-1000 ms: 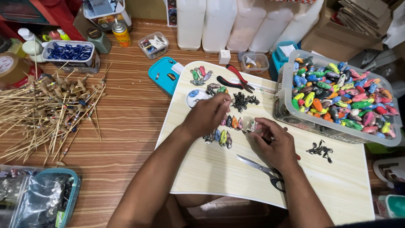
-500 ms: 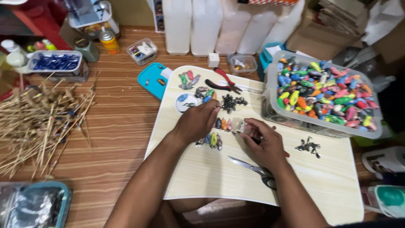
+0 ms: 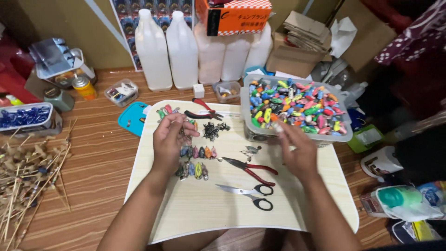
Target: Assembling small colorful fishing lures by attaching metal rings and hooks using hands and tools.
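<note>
Over at the far left a heap of thin wooden sticks [image 3: 28,181] sprawls across the brown floorboards, with a blue tray [image 3: 132,118] lying just beside the pale lap surface [image 3: 204,209]. The left hand [image 3: 171,139] hovers above that surface, fingers pinched together on something tiny and dark that I cannot make out. Right under it lie two short rows of small painted lures [image 3: 197,160], with a clump of black hooks [image 3: 213,131] just above them. Further along rest red-handled pliers [image 3: 253,169] and black-handled scissors [image 3: 248,194]. The right hand [image 3: 297,148] is raised at the near rim of the clear tub [image 3: 248,125] full of coloured lures, its fingertips closed on a small pale piece [image 3: 277,128]. The two hands are well apart.
</note>
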